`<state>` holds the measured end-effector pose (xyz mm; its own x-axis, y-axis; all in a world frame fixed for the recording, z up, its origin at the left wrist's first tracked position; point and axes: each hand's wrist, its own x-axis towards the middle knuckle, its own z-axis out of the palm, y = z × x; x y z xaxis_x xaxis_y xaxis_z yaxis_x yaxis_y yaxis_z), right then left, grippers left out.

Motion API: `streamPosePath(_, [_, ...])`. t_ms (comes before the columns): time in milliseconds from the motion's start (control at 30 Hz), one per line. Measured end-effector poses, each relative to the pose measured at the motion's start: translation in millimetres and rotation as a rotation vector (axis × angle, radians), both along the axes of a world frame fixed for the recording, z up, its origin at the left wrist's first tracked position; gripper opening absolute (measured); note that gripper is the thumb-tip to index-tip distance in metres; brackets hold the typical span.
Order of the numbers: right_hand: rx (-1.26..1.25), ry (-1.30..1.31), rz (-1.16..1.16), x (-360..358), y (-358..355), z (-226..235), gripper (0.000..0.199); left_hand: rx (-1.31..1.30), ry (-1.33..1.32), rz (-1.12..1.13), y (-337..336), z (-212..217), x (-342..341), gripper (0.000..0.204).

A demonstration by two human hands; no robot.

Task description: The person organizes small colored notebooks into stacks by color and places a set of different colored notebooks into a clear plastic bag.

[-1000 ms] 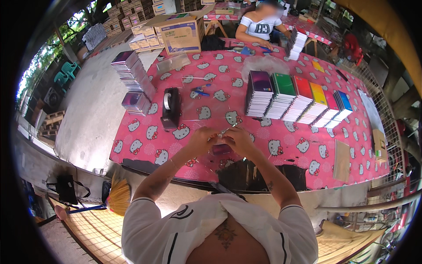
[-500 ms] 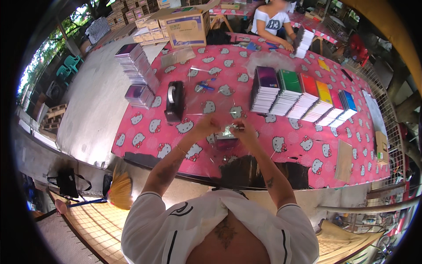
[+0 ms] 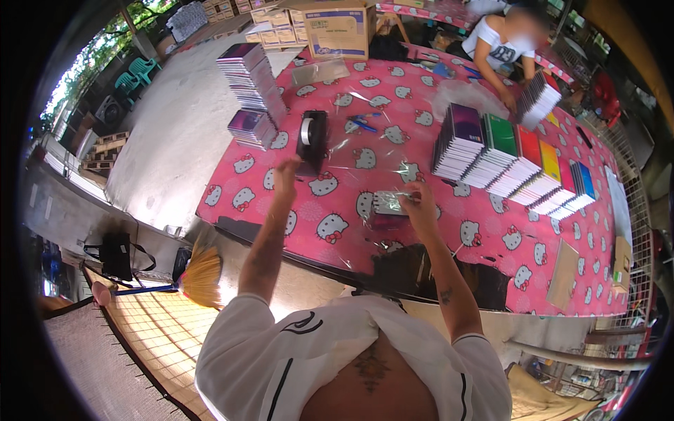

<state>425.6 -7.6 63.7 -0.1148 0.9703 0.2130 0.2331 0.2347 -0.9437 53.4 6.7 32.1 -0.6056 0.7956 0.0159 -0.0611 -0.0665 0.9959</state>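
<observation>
So in the head view we've got a small film-wrapped bundle (image 3: 388, 203) on the pink cat-print table cover (image 3: 316, 245), right in front of us, its longer visible side running roughly left to right and a pale, shiny strip along the far edge. Glare from the film plus the dark near side make its real length hard to judge, and we honestly can't say which end is the top. Our right hand (image 3: 417, 200) is at its right end, fingers bent and covering that corner; can't tell if they're pinching the film. Our left hand (image 3: 286, 175) is by the near end of the black tape dispenser (image 3: 317, 144), which points mostly away from us. Its fingers look close together, but contact is too small to make out. The clear film (image 3: 351, 151) on the table is mostly glints, so its edges get lost. Compared with a second ago, when both hands were together over the bundle, the left one is now well apart, and the co-worker's arm (image 3: 491, 77) now reaches the far notebook stack (image 3: 539, 102).
</observation>
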Motion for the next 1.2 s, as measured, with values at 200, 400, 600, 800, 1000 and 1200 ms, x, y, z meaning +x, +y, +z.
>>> streamPosePath(200, [-0.028,0.020,0.056,-27.1,-8.5,13.7,0.032,-0.556,1.339,0.162,-28.9,3.1,-68.8,0.017])
streamPosePath(400, [-0.018,0.050,0.001,-13.8,-3.1,-1.8,0.036,0.206,1.297,-0.856,2.2,131.8,87.7,0.016])
streamPosePath(600, [-0.132,0.133,0.007,-4.3,0.5,-14.1,0.042,0.132,1.576,-1.430,65.1,144.4,178.6,0.031])
streamPosePath(800, [-0.020,0.139,0.056,-19.6,-4.4,5.4,0.043,-0.520,0.616,-1.610,99.2,28.8,117.0,0.036])
streamPosePath(1000, [-0.237,0.664,-0.059,-10.4,-14.3,-3.1,0.031,0.267,1.590,-0.595,7.7,107.2,182.1,0.052])
streamPosePath(1200, [-0.618,0.546,0.157,9.5,-60.0,-88.3,0.028,0.040,1.518,-0.772,-43.1,99.6,195.4,0.072])
